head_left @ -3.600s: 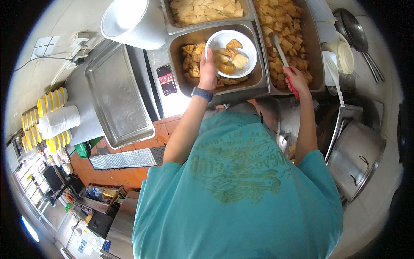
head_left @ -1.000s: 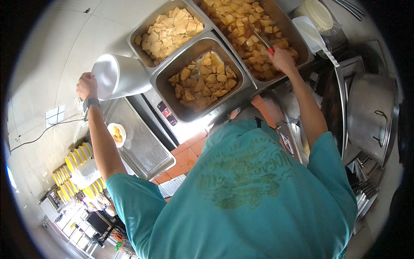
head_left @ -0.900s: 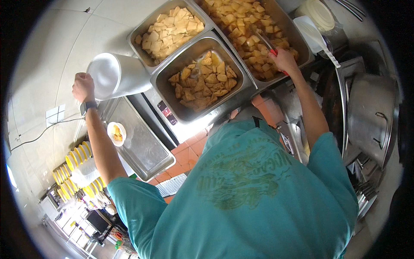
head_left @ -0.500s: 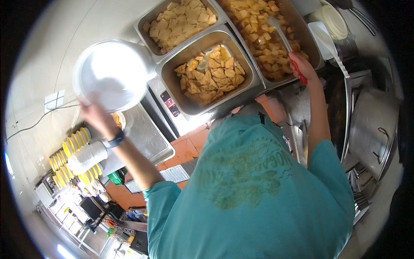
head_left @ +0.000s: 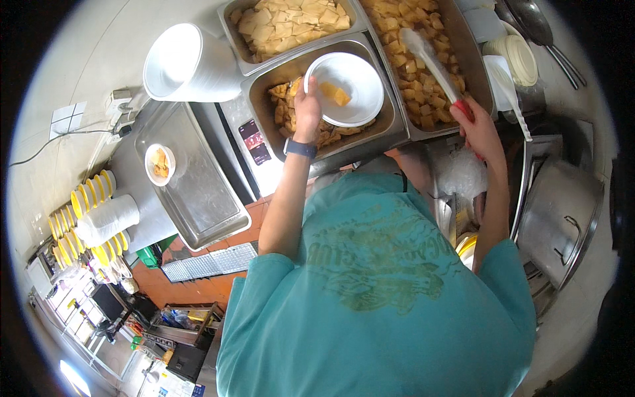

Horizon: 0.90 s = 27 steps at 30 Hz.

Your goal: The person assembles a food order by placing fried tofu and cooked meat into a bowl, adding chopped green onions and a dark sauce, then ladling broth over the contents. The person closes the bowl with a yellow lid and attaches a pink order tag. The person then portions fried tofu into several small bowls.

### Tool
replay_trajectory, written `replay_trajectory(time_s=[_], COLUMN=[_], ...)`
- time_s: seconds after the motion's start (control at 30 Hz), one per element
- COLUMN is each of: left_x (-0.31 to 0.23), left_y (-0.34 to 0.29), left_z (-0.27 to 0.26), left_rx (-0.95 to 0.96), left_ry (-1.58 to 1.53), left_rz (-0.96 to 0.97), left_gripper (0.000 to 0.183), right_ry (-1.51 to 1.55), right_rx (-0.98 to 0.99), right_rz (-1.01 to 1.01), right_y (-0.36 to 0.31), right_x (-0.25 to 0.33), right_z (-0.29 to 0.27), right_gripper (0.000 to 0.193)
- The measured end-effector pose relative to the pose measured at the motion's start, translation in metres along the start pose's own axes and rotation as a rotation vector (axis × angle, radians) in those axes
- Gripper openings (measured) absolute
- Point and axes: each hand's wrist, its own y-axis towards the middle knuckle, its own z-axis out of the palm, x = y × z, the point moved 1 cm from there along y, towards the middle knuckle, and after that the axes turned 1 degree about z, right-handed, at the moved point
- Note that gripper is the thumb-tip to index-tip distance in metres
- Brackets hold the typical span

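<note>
My left hand (head_left: 308, 109) grips the rim of a white bowl (head_left: 360, 73), thumb on the inside. A few orange-yellow pieces (head_left: 336, 96) lie in the bowl. It hangs over a steel pan (head_left: 264, 89) of browned chunks and hides many of them. My right hand (head_left: 477, 132) is closed round the red handle of a metal serving spoon (head_left: 433, 65). The spoon's head is above a larger pan (head_left: 488, 86) of cubed pieces in brown sauce. To the left of the held bowl, a stack of white bowls (head_left: 218, 69) lies tilted.
A third pan (head_left: 246, 66) holds pale flat slices. A phone (head_left: 254, 140) lies by the pans. On the left, a small filled bowl (head_left: 173, 162) stands in a shallow metal tray (head_left: 210, 198). At right are a white spoon (head_left: 512, 96), stacked lids (head_left: 522, 63) and a big pot (head_left: 562, 205).
My left hand has moved right, from the stack of bowls to above the middle pan, and now holds a single bowl. My right hand still holds the spoon, slightly lower in view.
</note>
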Motion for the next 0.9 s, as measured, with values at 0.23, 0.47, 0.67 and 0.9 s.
replay_trajectory(time_s=[0.23, 0.47, 0.67, 0.9], left_x=[0.01, 0.034, 0.033, 0.013], left_y=[-0.009, -0.001, 0.011, 0.003], left_z=[-0.011, -0.011, 0.005, 0.006], left_rx=[-0.06, -0.133, -0.068, -0.062], left_ry=[-0.135, -0.127, -0.155, -0.16], left_rz=[0.029, 0.0, 0.013, 0.028], left_gripper=[0.054, 0.054, 0.056, 0.047], right_ry=[-0.499, 0.193, 0.831, 0.229], right_rx=[-0.134, 0.085, 0.346, 0.359], right_rz=[-0.039, 0.18, 0.16, 0.056], right_y=[0.12, 0.127, 0.064, -0.04], right_x=[-0.036, -0.041, -0.044, 0.022], right_z=[0.063, 0.085, 0.044, 0.044], right_gripper=[0.056, 0.04, 0.033, 0.029])
